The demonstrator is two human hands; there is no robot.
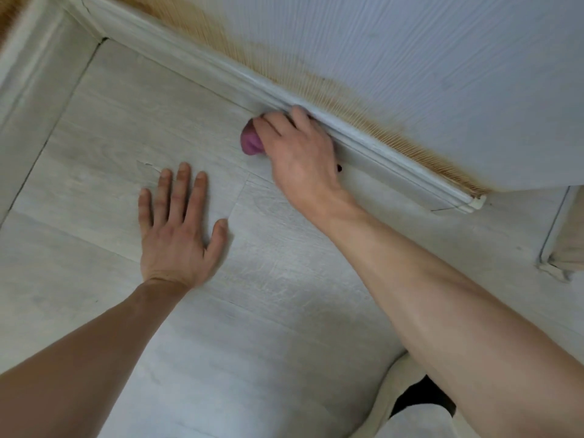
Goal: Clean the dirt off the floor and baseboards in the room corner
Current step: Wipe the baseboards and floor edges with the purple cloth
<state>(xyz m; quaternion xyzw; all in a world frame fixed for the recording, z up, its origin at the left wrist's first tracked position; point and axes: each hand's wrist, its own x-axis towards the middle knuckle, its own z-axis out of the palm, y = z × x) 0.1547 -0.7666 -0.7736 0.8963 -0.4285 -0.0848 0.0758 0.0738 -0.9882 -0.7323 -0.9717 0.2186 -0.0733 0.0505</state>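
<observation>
My right hand [300,153] grips a bunched purple cloth [249,141] and holds it against the foot of the white baseboard [202,63] on the right wall. Most of the cloth is hidden under the fingers. My left hand [177,229] rests flat on the pale wood-look floor [110,128], fingers straight and spread, holding nothing. The room corner [102,41] lies at the upper left, where a second baseboard [34,77] meets the first.
A brownish stain [316,80] runs along the wall just above the baseboard. A small dark spot [339,168] sits by the baseboard behind my right hand. The baseboard ends at a cap [475,203]; a pale edge [559,235] stands at the far right.
</observation>
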